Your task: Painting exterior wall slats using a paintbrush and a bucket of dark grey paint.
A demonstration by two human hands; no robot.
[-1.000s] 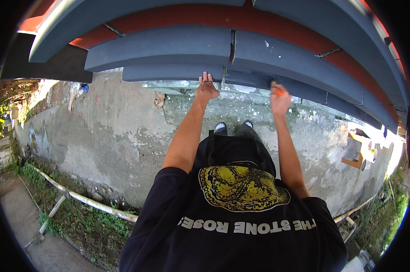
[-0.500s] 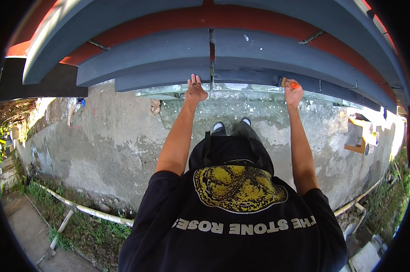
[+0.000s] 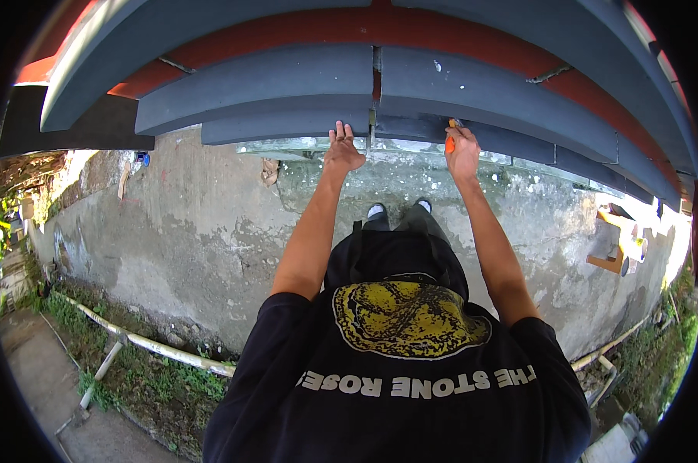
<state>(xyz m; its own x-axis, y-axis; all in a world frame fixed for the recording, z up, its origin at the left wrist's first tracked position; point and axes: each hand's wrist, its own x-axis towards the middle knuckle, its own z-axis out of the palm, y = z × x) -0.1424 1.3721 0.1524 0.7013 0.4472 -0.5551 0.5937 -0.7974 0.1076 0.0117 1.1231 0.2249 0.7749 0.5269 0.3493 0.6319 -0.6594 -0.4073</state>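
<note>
At upper centre, the left hand point(image 3: 343, 151) lies flat, fingers spread, on the grey board point(image 3: 287, 123), while the right hand point(image 3: 462, 150) grips an orange tool point(image 3: 450, 142) against it.

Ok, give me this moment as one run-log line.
left hand: open, flat on grey board | right hand: grips orange tool against board | stance: standing on concrete ledge

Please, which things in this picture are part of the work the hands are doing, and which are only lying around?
Part of the work:
- left hand, open, pressed on the grey boards
- right hand, closed on an orange tool
- gap between the boards

Lying around:
- white pipe in the weeds
- yellow stand on the concrete wall top
</note>
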